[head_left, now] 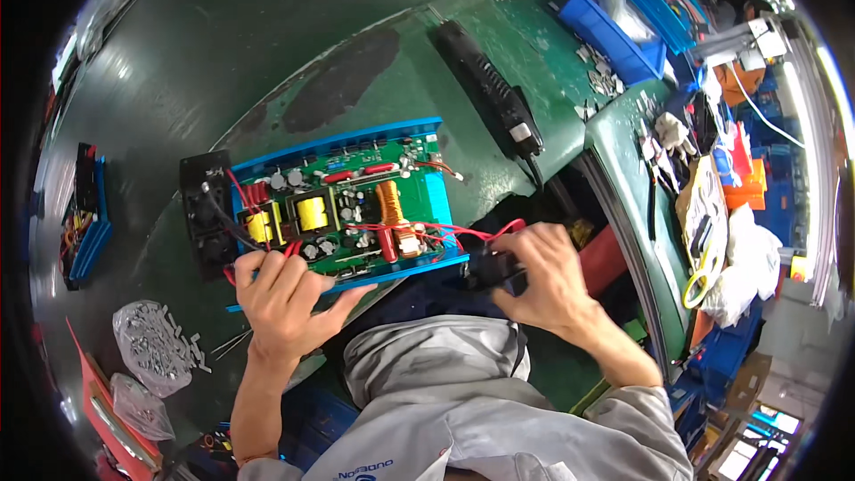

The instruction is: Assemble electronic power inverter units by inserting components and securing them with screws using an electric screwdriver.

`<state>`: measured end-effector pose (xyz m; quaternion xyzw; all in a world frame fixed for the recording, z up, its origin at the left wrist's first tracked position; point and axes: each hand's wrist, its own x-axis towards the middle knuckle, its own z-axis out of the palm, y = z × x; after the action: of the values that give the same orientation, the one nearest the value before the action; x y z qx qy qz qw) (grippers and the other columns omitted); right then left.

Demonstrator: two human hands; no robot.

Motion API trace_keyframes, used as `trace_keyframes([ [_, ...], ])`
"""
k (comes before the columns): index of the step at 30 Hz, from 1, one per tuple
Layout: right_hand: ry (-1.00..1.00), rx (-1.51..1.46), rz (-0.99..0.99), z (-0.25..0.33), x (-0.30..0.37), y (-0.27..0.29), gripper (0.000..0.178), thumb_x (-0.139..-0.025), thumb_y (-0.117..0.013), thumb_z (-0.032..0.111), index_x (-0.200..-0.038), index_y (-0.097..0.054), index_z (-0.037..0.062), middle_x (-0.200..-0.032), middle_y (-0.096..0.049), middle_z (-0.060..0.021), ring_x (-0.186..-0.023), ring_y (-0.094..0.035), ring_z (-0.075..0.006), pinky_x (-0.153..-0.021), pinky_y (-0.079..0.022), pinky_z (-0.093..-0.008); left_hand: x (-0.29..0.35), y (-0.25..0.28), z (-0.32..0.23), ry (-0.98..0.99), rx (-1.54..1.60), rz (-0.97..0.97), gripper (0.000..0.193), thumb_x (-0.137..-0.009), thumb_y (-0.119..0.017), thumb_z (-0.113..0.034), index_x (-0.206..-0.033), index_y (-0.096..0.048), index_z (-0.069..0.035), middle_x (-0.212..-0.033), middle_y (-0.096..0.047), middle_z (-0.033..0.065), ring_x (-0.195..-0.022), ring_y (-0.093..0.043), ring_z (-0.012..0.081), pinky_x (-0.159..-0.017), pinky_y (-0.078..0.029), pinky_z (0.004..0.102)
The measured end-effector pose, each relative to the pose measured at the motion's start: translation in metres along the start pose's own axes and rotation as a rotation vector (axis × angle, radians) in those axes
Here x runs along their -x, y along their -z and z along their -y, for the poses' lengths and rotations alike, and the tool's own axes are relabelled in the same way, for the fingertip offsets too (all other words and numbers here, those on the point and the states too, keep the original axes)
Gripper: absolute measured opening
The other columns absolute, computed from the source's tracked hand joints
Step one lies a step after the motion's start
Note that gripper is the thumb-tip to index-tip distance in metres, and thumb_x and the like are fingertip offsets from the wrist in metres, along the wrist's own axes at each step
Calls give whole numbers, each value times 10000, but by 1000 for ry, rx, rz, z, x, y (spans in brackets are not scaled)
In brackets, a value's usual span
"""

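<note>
A green circuit board (pixel 423 180) sits in an open blue metal housing (pixel 343 144) on the bench, carrying yellow transformers, a copper coil and capacitors. A black end panel (pixel 200 214) stands at its left end. My left hand (pixel 285 303) is closed over the housing's near left edge, by some red wires. Just beyond the right end, my right hand (pixel 552 281) grips a black part (pixel 490 269), its exact kind partly hidden by my fingers. Red wires (pixel 472 232) run from the board to that part.
A black electric screwdriver (pixel 485 76) lies behind the housing. To the left are another blue unit (pixel 87 223) and a bag of small metal pieces (pixel 151 347), with tweezers (pixel 232 345) beside it. A blue bin (pixel 579 22) stands back right; yellow-handled scissors (pixel 701 285) lie right.
</note>
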<state>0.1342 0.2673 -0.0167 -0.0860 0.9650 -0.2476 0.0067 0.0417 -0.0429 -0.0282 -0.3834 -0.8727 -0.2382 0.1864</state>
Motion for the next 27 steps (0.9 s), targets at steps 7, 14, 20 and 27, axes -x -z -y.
trace_keyframes([
  [7,501,351,-316,8,-94,75,303,-658,-634,-76,-915,-682,78,-983,-713,-70,-965,-654,-296,-870,-479,-439,-8,-13,-7,77,-129,-73,392,-659,-902,-357,-669,-585,-127,-708,-543,20,-687,-555,222,-744,-393,387],
  [14,314,343,-439,-21,-147,44,298,-910,-575,-77,-1170,-680,24,-1252,-663,-134,-1180,-620,-315,-1020,-469,-423,-10,-13,-13,289,-5,-267,285,-690,-891,-257,-796,-649,-148,-806,-601,-5,-790,-596,219,-756,-435,383],
  [20,281,126,-351,-8,-105,3,228,-928,-627,-71,-1137,-667,8,-1166,-685,-142,-1117,-646,-294,-992,-488,-401,96,88,2,671,-220,-85,260,-745,-840,-90,-975,-719,-85,-966,-689,59,-871,-636,276,-797,-484,394],
  [27,-13,-187,-658,-24,-86,-34,227,-977,-636,17,-1199,-652,-26,-1095,-706,-122,-934,-638,-178,-850,-507,-302,149,74,31,696,-220,54,214,-807,-758,-19,-1015,-723,-54,-1076,-705,93,-999,-653,306,-905,-513,415],
])
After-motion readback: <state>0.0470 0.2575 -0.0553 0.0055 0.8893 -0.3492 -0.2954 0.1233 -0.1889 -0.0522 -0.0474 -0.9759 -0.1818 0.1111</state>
